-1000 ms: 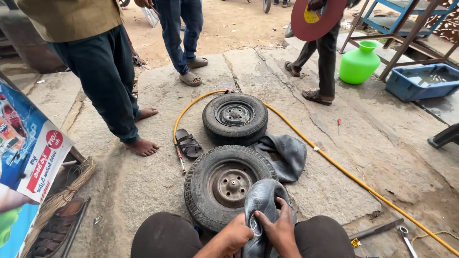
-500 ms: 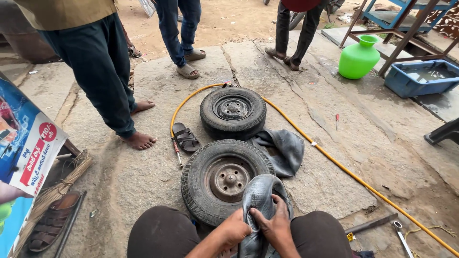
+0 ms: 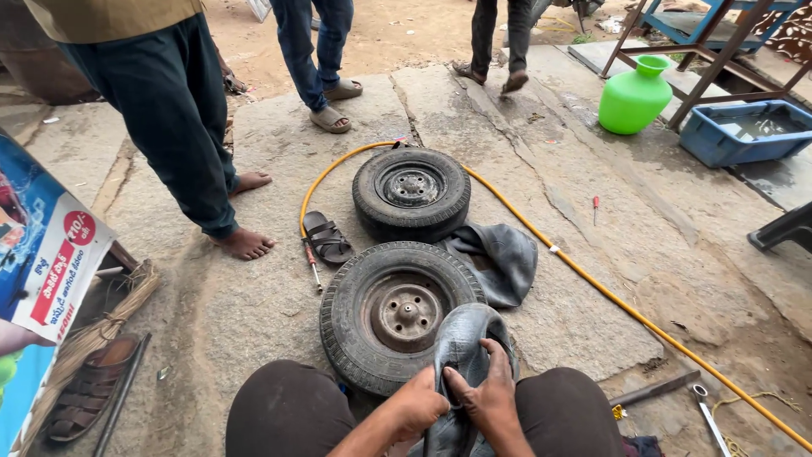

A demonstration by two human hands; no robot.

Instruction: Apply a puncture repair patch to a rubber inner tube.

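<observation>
Inner tube (image 3: 463,338): black rubber, folded and limp, held upright between the person's knees at the bottom centre of the view; its upper loop leans against the near wheel, its lower part hidden between the hands.

Left hand (image 3: 416,404): closed on the tube's left side, fingers wrapped round the rubber from behind, so only the knuckles show.

Right hand (image 3: 489,396): laid on the tube's front and right side, fingers (image 3: 491,355) pressed against the rubber, thumb pointing toward the left hand. The two hands touch each other, the tube gripped between them.

Near wheel (image 3: 397,313): worn tyre on a rusty rim, lying flat on the stone floor just beyond the knees, touching the tube.

Far wheel (image 3: 411,191): smaller tyre on a dark rim, flat on the floor, just beyond the near wheel.

Second inner tube (image 3: 499,258): dark, crumpled, lying between the two wheels on their right side.

Yellow hose (image 3: 592,283): runs from behind the far wheel diagonally to the lower right.

Sandal (image 3: 326,237): brown, left of the wheels.

Green pot (image 3: 634,97) and blue tub (image 3: 744,131): upper right, well apart from the hands.

Bystanders: three standing people, legs only, along the top edge; the nearest barefoot (image 3: 245,244).

Metal tools (image 3: 706,415): lower right, by the right knee.
</observation>
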